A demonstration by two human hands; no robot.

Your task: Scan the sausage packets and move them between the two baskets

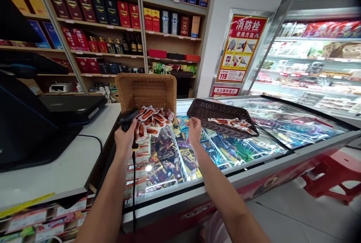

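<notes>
My left hand (125,137) is wrapped round the handle of a black barcode scanner (130,117), whose cable hangs straight down. The scanner's head is beside a heap of small packaged sausages (153,119) in front of a tan wicker basket (146,85), which is tipped with its open side facing me. My right hand (194,128) is over the freezer glass, left of a dark brown wicker tray (220,109). Its fingers are pinched together, and anything between them is too small to tell. A few packaged sausages (235,123) lie along the tray's near side.
Under the sliding glass, the chest freezer (166,160) holds ice cream packs. A white counter (56,175) with a dark checkout machine (25,115) is at left. Boxed bottles fill the shelves (107,25) behind. A red stool (335,175) stands at right, below a lit refrigerated display (316,55).
</notes>
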